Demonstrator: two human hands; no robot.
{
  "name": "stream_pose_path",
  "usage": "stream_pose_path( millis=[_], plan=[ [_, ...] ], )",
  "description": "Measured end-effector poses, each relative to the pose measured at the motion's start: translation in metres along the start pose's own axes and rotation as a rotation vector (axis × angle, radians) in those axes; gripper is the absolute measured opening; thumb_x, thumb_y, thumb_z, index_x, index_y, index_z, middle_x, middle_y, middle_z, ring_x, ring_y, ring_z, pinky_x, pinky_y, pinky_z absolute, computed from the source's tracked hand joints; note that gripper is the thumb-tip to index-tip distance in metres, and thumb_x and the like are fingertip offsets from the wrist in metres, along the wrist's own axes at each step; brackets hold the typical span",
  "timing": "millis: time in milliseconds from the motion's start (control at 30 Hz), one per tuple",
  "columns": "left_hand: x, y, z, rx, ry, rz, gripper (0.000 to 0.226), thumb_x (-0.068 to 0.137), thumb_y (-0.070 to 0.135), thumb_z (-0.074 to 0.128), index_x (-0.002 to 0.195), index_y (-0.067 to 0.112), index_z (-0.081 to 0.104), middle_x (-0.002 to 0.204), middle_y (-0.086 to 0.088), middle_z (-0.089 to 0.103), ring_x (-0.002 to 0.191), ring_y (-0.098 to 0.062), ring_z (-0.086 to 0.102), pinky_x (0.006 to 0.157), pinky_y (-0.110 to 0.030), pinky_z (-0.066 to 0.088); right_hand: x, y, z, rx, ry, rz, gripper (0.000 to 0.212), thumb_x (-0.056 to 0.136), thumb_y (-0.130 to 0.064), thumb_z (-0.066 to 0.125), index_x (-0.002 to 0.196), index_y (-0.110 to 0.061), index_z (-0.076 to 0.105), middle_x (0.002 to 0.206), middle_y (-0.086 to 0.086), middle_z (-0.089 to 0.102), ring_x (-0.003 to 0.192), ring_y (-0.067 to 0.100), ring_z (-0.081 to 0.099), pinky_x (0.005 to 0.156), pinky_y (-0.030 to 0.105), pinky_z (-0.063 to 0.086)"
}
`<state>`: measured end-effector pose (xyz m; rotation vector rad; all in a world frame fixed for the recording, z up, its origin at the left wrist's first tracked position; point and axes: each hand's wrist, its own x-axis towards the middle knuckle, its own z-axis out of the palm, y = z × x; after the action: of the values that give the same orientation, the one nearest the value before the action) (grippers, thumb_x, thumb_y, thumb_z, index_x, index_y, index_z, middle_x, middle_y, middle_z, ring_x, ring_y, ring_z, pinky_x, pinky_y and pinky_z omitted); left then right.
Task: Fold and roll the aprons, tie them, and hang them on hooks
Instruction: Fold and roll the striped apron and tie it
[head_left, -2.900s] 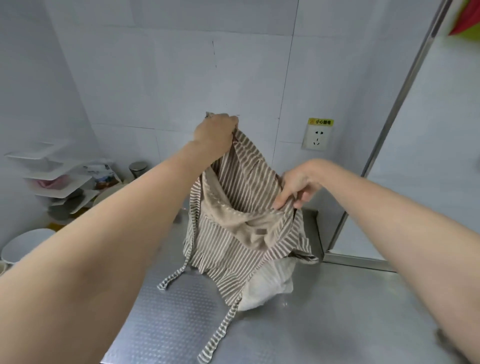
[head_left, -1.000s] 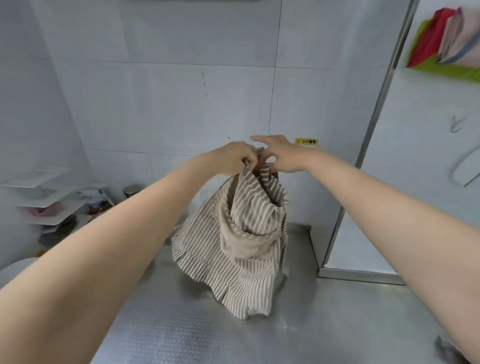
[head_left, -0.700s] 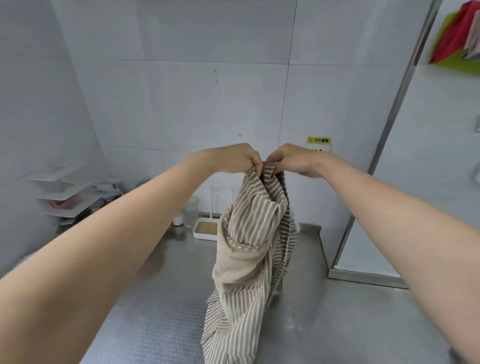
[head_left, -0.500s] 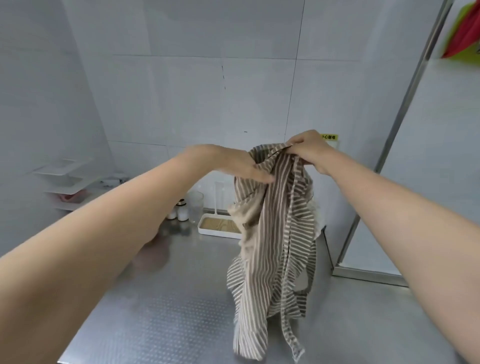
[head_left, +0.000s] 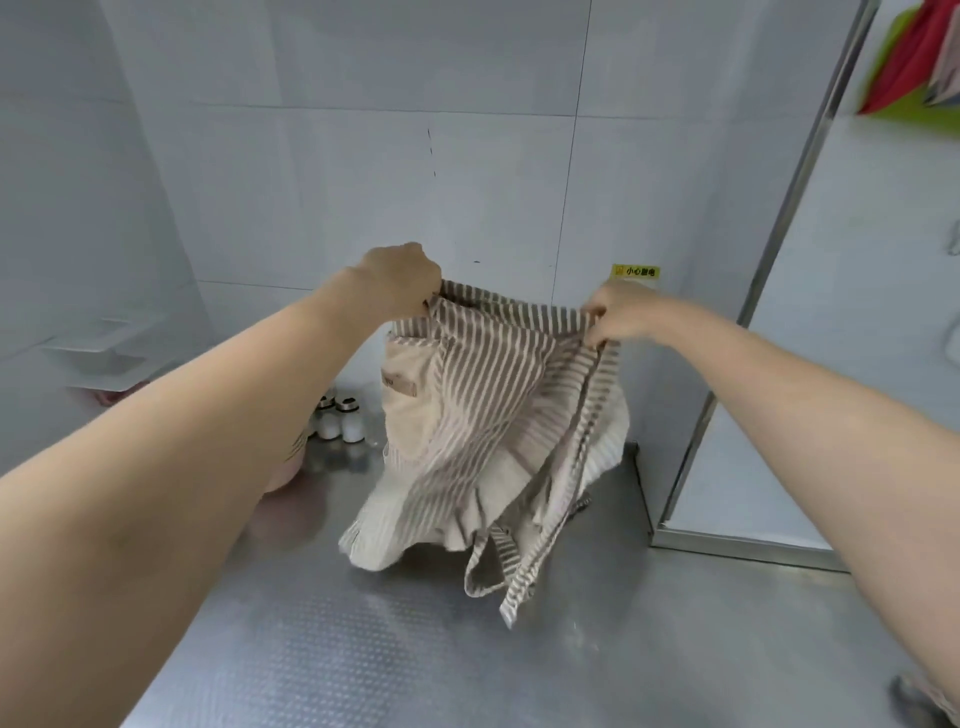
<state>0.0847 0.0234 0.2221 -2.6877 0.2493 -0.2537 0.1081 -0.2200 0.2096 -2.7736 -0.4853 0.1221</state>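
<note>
A brown-and-white striped apron (head_left: 483, 410) with a beige pocket hangs in the air above the steel counter (head_left: 363, 639). My left hand (head_left: 402, 280) grips its top edge at the left corner. My right hand (head_left: 615, 312) pinches the top edge at the right corner. The top edge is stretched between both hands. The apron's lower hem and striped straps (head_left: 511, 577) trail down onto the counter. Red and green aprons (head_left: 906, 62) hang at the upper right.
Small white jars (head_left: 340, 418) stand by the back wall behind the apron. A white corner shelf (head_left: 98, 358) sits at the left. A metal-framed panel (head_left: 795, 218) rises on the right, with a wall socket label (head_left: 635, 271) beside my right hand.
My hands were together at the apron's top; they have moved apart, spreading the top edge wide. The apron now hangs opened out with its pocket facing me.
</note>
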Motion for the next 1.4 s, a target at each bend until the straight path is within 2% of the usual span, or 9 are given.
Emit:
stream_pose_path(
  millis=[67, 167, 400, 667, 767, 967, 1133, 1200, 1400],
  plan=[
    [-0.002, -0.006, -0.001, -0.030, -0.030, -0.009, 0.033, 0.090, 0.018, 0.050, 0.060, 0.010, 0.041, 0.060, -0.001, 0.038, 0.058, -0.019, 0.043, 0.049, -0.025, 0.032, 0.003, 0.000, -0.003, 0.204, 0.268, -0.011, 0.020, 0.086, -0.002, 0.056, 0.103, -0.005, 0.066, 0.096, 0.006, 0.060, 0.093, 0.022, 0.058, 0.069, 0.023, 0.038],
    [-0.007, -0.009, -0.002, -0.048, -0.090, -0.056, 0.039, 0.091, 0.026, 0.055, 0.058, 0.011, 0.039, 0.059, -0.001, 0.039, 0.052, -0.015, 0.037, 0.045, -0.023, 0.029, 0.005, -0.008, -0.006, 0.131, 0.119, -0.032, 0.032, 0.090, -0.006, 0.054, 0.122, -0.006, 0.059, 0.111, 0.007, 0.059, 0.098, 0.021, 0.055, 0.071, 0.023, 0.040],
    [-0.001, 0.006, -0.002, -0.120, 0.018, -0.189, 0.037, 0.091, 0.026, 0.053, 0.061, 0.010, 0.040, 0.059, 0.000, 0.037, 0.050, -0.015, 0.036, 0.048, -0.021, 0.027, 0.017, -0.003, -0.015, 0.158, 0.401, -0.009, 0.035, 0.089, 0.003, 0.046, 0.119, -0.006, 0.061, 0.124, 0.014, 0.059, 0.113, 0.029, 0.054, 0.085, 0.021, 0.038],
    [0.048, 0.064, -0.002, -0.686, -0.003, -0.121, 0.044, 0.097, 0.025, 0.036, 0.139, 0.014, 0.034, 0.124, -0.016, 0.053, 0.105, -0.034, 0.056, 0.076, -0.034, 0.044, -0.007, 0.005, -0.064, 0.127, 0.975, -0.012, 0.022, 0.088, -0.009, 0.045, 0.091, -0.003, 0.065, 0.094, 0.017, 0.065, 0.087, 0.027, 0.060, 0.069, 0.023, 0.043],
    [0.049, 0.059, 0.010, -0.875, -0.090, -0.107, 0.047, 0.096, 0.024, 0.036, 0.142, 0.026, 0.026, 0.116, -0.012, 0.056, 0.088, -0.027, 0.056, 0.065, -0.034, 0.048, -0.019, -0.013, -0.073, 0.241, 0.728, -0.114, 0.024, 0.084, -0.010, 0.051, 0.060, -0.009, 0.049, 0.058, 0.005, 0.042, 0.054, 0.011, 0.042, 0.046, 0.014, 0.026],
    [-0.015, 0.036, 0.096, -0.728, -0.359, -0.300, 0.068, 0.096, 0.005, 0.035, 0.150, 0.023, -0.001, 0.148, -0.013, 0.034, 0.125, -0.035, 0.045, 0.097, -0.037, 0.040, -0.011, -0.062, 0.059, 0.190, -0.062, -0.237, 0.019, 0.079, -0.019, 0.056, 0.083, 0.000, 0.060, 0.075, 0.010, 0.054, 0.073, 0.018, 0.051, 0.068, 0.031, 0.038],
    [-0.076, 0.039, 0.187, -0.750, -0.653, -0.323, 0.051, 0.096, 0.011, 0.040, 0.145, 0.014, 0.027, 0.130, -0.014, 0.051, 0.094, -0.026, 0.056, 0.059, -0.023, 0.043, -0.012, -0.086, 0.215, 0.339, -0.859, -0.034, 0.054, 0.094, -0.010, 0.053, 0.143, -0.007, 0.030, 0.138, 0.012, 0.042, 0.110, 0.025, 0.058, 0.097, 0.033, 0.046],
    [-0.092, 0.053, 0.212, -0.780, -0.743, -0.303, 0.051, 0.096, 0.013, 0.035, 0.146, 0.020, 0.023, 0.119, -0.011, 0.053, 0.083, -0.021, 0.055, 0.060, -0.023, 0.045, -0.002, -0.075, 0.226, 0.265, -0.817, -0.052, 0.048, 0.095, -0.008, 0.049, 0.141, -0.009, 0.035, 0.139, 0.008, 0.042, 0.097, 0.020, 0.061, 0.087, 0.029, 0.050],
    [-0.112, 0.103, 0.272, -0.750, -0.873, -0.102, 0.073, 0.090, 0.020, 0.059, 0.149, 0.024, 0.017, 0.156, -0.003, 0.020, 0.138, -0.024, 0.031, 0.111, -0.036, 0.032, 0.017, -0.014, 0.250, -0.041, -0.580, -0.030, 0.029, 0.091, -0.005, 0.050, 0.119, -0.004, 0.060, 0.118, 0.012, 0.063, 0.104, 0.025, 0.062, 0.091, 0.037, 0.051]
  ],
)
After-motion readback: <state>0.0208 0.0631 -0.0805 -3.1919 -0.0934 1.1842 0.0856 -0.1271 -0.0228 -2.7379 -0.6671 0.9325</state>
